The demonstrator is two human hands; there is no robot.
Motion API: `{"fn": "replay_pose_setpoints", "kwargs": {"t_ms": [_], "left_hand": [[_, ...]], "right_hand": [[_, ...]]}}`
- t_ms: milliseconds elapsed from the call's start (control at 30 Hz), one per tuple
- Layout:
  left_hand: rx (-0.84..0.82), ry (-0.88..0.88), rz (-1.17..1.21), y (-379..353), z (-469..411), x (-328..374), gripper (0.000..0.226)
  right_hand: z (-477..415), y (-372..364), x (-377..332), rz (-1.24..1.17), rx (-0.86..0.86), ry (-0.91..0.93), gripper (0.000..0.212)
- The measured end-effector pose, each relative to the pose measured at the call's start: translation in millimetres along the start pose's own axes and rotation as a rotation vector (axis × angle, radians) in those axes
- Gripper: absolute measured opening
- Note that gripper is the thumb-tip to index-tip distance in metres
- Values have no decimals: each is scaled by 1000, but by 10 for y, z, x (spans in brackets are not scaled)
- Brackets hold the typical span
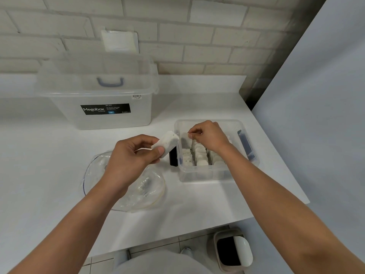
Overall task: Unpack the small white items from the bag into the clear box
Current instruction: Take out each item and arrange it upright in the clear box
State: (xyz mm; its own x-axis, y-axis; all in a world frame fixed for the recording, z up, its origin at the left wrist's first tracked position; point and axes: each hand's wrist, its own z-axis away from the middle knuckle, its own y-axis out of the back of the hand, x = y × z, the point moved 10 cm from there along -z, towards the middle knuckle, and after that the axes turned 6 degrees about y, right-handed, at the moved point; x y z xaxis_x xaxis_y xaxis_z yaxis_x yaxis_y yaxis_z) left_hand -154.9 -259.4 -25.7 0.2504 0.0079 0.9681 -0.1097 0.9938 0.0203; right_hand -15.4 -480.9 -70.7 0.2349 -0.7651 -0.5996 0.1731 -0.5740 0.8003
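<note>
A small clear box (pixel 199 176) stands on the white counter right of centre, with several small white items (pixel 199 155) packed upright in rows inside it. My left hand (pixel 134 155) holds a stack of white items (pixel 166 142) just left of the box's rim, thumb pressed on its lower end. My right hand (pixel 207 135) is over the box and pinches one thin white item (pixel 186 138) at its top edge. The crumpled clear bag (pixel 146 186) lies flat on the counter under my left forearm.
A large clear Megabox storage box (pixel 102 95) with a lid stands at the back left by the brick wall. The counter's front edge runs diagonally; a small bin (pixel 231 252) stands on the tiled floor below. A pale wall closes off the right side.
</note>
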Motion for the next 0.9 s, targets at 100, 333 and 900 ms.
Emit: {"fn": "replay_pose_setpoints", "kwargs": {"t_ms": [100, 333, 900], "left_hand": [[-3, 5, -13, 5, 1, 5, 13], [-9, 6, -9, -17, -6, 22, 12], [-61, -102, -103, -287, -73, 93, 19]], "right_hand": [[-13, -1, 29, 57, 33, -36, 14], [55, 64, -78, 255, 61, -28, 26], [811, 323, -728, -613, 0, 29, 22]]}}
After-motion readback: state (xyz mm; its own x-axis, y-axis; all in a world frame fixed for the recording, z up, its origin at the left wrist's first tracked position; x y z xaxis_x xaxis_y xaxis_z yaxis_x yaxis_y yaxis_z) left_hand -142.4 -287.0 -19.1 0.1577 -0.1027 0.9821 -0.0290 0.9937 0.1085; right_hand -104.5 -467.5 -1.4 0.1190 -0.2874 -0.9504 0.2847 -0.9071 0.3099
